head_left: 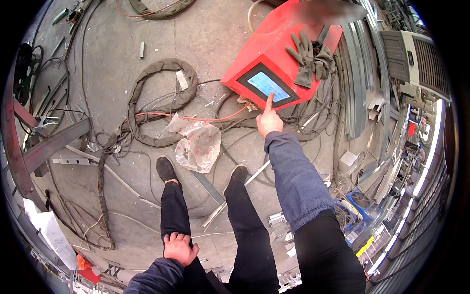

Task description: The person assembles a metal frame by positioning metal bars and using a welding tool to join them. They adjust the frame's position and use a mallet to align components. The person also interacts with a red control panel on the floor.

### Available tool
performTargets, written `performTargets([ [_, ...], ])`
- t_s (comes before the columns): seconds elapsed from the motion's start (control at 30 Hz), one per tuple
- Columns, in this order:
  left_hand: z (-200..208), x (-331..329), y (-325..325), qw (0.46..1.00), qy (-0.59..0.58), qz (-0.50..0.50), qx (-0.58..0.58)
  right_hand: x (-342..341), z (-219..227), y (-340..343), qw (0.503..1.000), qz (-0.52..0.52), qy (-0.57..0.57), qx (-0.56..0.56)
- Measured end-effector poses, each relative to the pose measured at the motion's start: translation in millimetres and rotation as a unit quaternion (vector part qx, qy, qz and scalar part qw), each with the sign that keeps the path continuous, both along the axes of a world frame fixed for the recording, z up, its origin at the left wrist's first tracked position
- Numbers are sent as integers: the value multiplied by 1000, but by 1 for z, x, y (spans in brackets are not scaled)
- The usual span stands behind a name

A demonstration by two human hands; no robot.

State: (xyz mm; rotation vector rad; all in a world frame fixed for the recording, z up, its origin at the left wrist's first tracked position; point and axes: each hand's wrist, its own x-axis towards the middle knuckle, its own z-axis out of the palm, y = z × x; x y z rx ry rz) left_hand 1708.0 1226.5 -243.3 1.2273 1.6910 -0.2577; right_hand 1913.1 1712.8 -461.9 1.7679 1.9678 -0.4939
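Note:
My right hand (pixel 269 121) reaches forward with its index finger stretched out, the tip at the lower edge of a lit blue touchscreen (pixel 264 83). Its other fingers are folded in, and I see nothing held in them. The screen sits in a black frame on the front of a red machine housing (pixel 267 46). A pair of dark grey work gloves (pixel 304 61) lies on top of the housing, beyond my hand. My left hand (pixel 180 248) rests open on my left knee, fingers laid over the dark trouser leg, holding nothing.
A sleeved cable coil (pixel 139 93), an orange hose (pixel 196 118) and a crumpled clear plastic bag (pixel 199 147) lie on the concrete floor before my feet. Long metal profiles (pixel 353 83) line the right side. At left stands a steel frame (pixel 54 147) with a clamp and white papers (pixel 54 235).

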Motion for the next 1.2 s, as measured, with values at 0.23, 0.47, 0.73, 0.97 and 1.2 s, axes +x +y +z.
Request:
performTargets([
  [0.23, 2, -1, 0, 1000, -1, 1, 5, -2, -4, 2, 1000, 9, 0, -16],
  [0.47, 3, -2, -1, 1000, 0, -1, 15, 1, -10, 4, 1000, 23, -16, -14],
  [0.73, 2, -3, -5, 1000, 3, 3, 29, -1, -7, -1, 1000, 23, -10, 15],
  [0.97, 3, -7, -2, 1000, -2, -2, 27, -6, -2, -4, 1000, 8, 4, 11],
  [1.2, -1, -7, -5, 999, -1, -2, 37, -10, 0, -6, 1000, -9, 10, 6],
])
